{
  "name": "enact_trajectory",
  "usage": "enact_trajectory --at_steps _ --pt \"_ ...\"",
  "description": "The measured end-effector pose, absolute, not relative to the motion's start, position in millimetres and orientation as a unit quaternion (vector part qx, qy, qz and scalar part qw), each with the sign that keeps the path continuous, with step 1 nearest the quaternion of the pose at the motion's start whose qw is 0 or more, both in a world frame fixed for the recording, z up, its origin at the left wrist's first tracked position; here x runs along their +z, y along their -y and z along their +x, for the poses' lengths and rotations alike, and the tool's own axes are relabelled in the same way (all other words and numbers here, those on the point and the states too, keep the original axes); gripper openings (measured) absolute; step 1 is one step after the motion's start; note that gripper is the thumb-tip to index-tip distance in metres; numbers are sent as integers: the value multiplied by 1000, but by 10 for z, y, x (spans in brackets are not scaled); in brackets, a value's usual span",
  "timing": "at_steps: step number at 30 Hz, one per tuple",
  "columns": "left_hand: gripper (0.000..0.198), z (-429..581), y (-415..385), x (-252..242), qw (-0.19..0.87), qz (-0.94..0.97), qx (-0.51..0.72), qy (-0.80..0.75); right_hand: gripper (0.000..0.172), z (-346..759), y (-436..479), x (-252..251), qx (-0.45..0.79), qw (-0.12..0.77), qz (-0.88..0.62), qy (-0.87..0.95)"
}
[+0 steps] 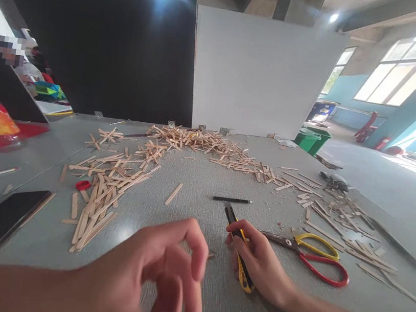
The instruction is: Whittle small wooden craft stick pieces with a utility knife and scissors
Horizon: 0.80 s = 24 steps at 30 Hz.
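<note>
Currently, right hand (260, 264) grips utility knife (244, 275); left hand (147, 256) curled, contents unclear. Wooden sticks (99, 197): some seemingly cut, many whole.

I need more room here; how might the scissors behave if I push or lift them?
The scissors lie flat, so they'd probably slide rather than roll. Their metal-looking blades suggest stiffness and some weight for their size. Gripped by only the red handle, they may swing open or shut at the pivot.
</note>
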<state>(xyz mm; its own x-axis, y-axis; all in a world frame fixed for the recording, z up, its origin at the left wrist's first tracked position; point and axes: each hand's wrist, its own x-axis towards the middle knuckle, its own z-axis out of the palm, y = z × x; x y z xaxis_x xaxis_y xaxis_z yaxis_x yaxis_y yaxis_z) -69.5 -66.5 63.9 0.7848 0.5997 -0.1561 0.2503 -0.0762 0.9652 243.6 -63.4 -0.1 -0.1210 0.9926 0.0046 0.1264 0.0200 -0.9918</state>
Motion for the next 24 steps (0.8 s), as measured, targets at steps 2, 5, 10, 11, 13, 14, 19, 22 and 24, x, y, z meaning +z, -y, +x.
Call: enact_trajectory --at_steps 2,5,10,11,13,14,19,22,24 --pt "24 -314 442 1029 551 733 104 -385 33 2437 634 -3 493 442 -494 563" --pt "23 7 229 1232 479 769 71 -417 31 2439 632 -8 490 445 -495 563" --pt "39 -7 96 983 376 855 -5 -359 29 2448 626 -20 482 447 -498 566" --pt "43 -17 75 952 353 864 -11 -359 29 2449 626 -22 482 446 -498 566" --pt "50 -13 29 934 323 870 -19 -372 28 2446 628 -22 486 446 -496 564" --pt "52 -5 7 941 314 870 -22 -379 27 2443 630 -19 489 447 -496 562" --pt "21 -17 -40 968 289 876 -55 -382 28 2438 640 14 505 467 -484 541" --pt "9 -56 -23 925 291 881 -78 -364 34 2468 653 29 515 492 -463 529" --pt "4 -72 -26 884 293 882 -82 -360 38 2490 667 28 505 517 -448 526"
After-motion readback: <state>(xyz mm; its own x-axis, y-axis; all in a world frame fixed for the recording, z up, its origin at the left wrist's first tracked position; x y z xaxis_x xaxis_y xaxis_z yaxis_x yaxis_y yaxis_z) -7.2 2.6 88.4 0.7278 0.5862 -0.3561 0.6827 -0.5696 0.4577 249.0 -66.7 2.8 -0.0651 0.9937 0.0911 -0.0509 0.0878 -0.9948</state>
